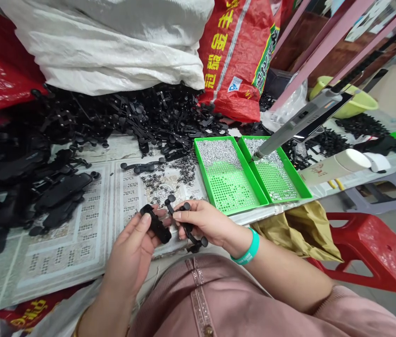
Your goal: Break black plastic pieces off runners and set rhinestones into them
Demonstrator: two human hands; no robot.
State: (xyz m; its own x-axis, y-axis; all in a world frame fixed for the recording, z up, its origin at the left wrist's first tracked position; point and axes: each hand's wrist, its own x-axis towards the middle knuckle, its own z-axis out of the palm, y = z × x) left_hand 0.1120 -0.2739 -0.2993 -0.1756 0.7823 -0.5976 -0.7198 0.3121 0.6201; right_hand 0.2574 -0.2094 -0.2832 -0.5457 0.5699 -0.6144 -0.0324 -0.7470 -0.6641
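Note:
My left hand pinches a black oblong plastic part between thumb and fingers, tilted above the table's near edge. Close beside it, my right hand holds a black arm-like plastic piece with round pads on its ends; its fingers hide the middle. Whether the two parts touch I cannot tell. Just beyond my hands lie a loose black arm piece and a scatter of tiny black bits on the patterned table cover.
Two green trays with small silvery pieces stand to the right, a grey powered screwdriver hanging over one. Black parts heap at the back beneath white and red sacks. A paper cup lies right; a red stool stands below.

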